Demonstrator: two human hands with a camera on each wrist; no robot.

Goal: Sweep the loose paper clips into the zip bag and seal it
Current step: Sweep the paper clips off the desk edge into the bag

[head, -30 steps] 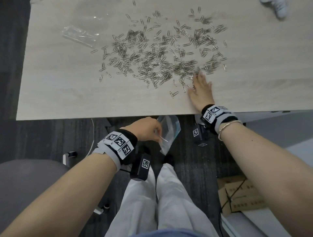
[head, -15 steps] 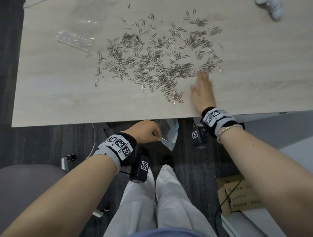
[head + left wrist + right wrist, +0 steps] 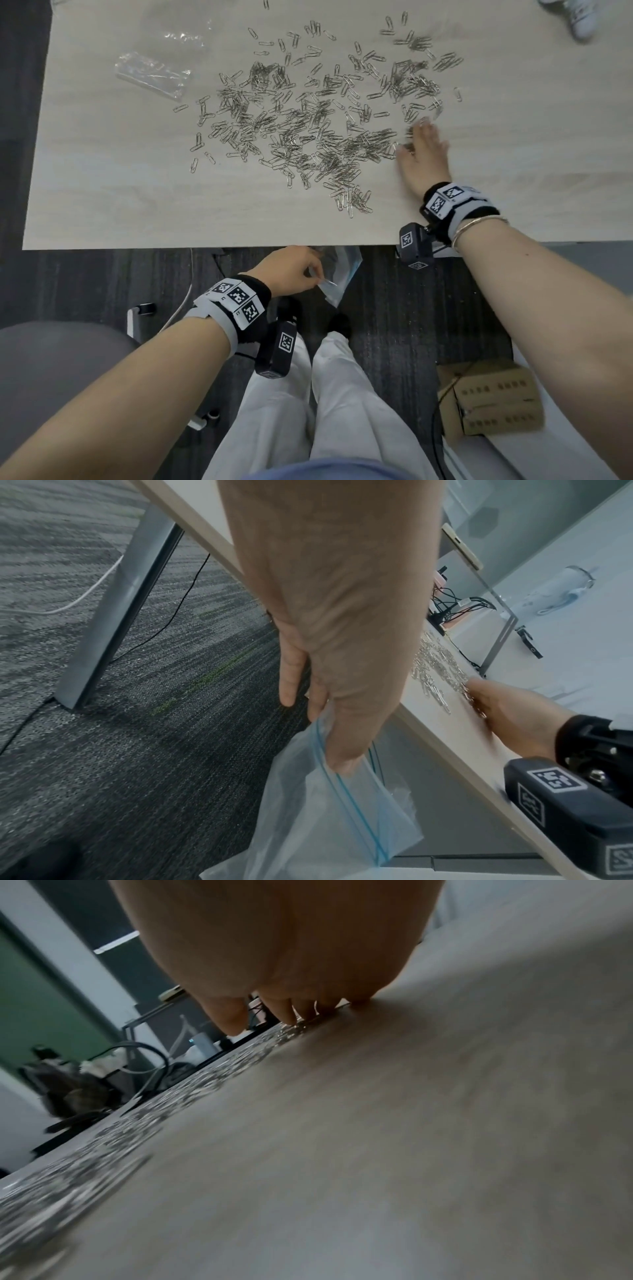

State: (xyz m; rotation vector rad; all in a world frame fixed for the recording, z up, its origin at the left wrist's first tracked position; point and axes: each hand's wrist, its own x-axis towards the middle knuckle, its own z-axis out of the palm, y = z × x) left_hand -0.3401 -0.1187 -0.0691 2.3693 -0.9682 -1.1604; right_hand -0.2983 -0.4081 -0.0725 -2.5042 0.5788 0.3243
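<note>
Shiny metal paper clips (image 3: pixel 308 130), matt wood-grain table (image 3: pixel 102 171), translucent plastic zip bag (image 3: pixel 329 818)

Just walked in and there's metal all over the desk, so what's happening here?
A person is clearing up a big scatter of silver wire paper clips on the light wooden table. The right hand lies flat on the tabletop at the right edge of the scatter, placed to sweep. The left hand pinches the rim of a clear plastic zip bag with a blue seal strip, held open just below the table's near edge. I cannot see any clips in it.
</note>
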